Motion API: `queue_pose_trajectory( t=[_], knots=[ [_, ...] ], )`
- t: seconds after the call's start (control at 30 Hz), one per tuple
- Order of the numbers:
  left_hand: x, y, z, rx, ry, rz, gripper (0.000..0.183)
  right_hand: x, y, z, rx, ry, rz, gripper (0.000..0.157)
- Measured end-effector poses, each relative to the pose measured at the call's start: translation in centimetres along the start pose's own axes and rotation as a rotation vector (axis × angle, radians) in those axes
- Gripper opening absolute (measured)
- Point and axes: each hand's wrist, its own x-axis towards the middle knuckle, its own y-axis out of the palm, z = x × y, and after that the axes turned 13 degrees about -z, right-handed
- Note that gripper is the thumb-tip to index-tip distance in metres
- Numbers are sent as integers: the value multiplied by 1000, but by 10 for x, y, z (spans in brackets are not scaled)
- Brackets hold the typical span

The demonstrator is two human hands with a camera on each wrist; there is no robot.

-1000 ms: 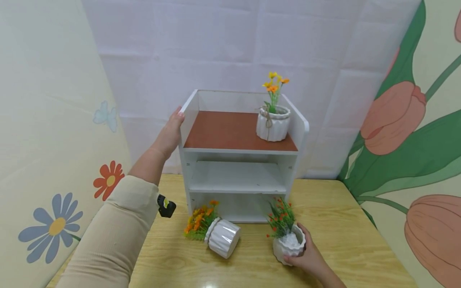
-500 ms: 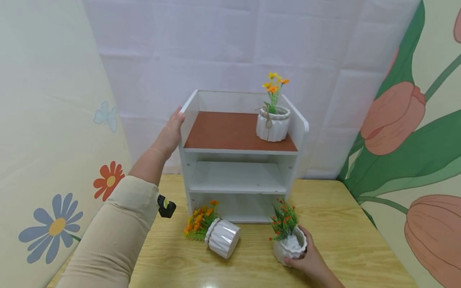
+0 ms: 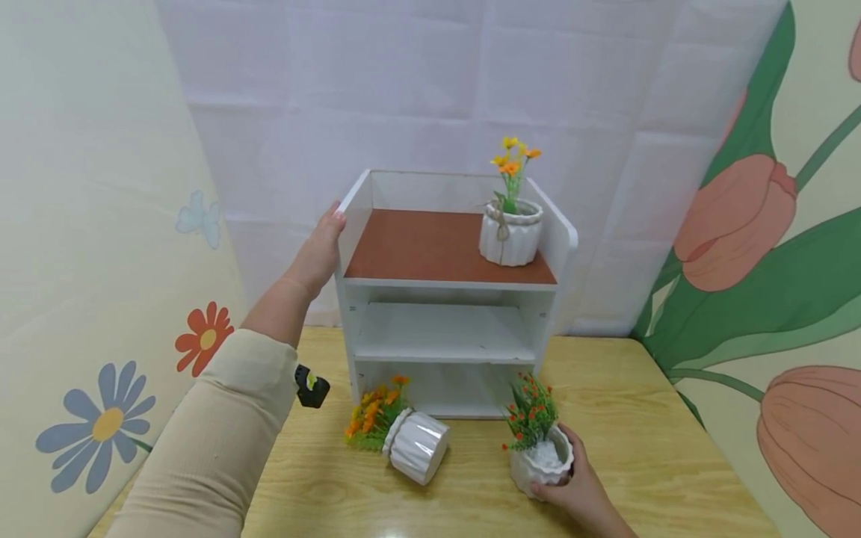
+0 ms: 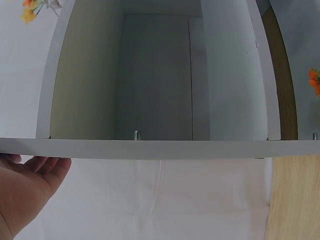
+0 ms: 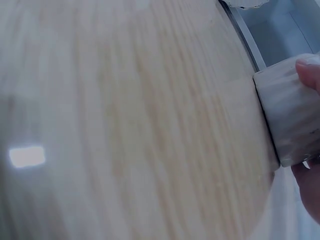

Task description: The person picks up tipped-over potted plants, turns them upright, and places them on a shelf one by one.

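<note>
In the head view my left hand rests against the outer face of the left side panel of a white shelf unit, near its top. The left wrist view shows its fingers against that panel. My right hand holds a white fluted flowerpot with red-flowered greenery, thumb at the near side. The pot sits tilted at the table, in front of the shelf's right side. In the right wrist view the pot appears at the right edge, partly hidden by the fingers.
Another white pot with orange flowers lies on its side before the shelf. A pot with yellow and orange flowers stands on the brown top shelf. Wooden table below; white cloth hangs behind.
Between one second and half a second ago, the pot in my right hand shifted slightly right and its red flowers swung right. Since then almost nothing has moved; my left hand stays on the panel.
</note>
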Motion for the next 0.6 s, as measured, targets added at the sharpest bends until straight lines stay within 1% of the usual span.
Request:
queue_pose_trajectory(
  t=[0.37,0.53,0.6],
  knots=[
    [-1,1,1,9,5,-5,62,-2,0,6,5,25,-4,110],
    [1,0,0,2,9,-12,62,-2,-5,15,-27,5,-11,109],
    [1,0,0,1,8,-12,62,-2,-7,20,-22,-6,-14,109]
  ],
)
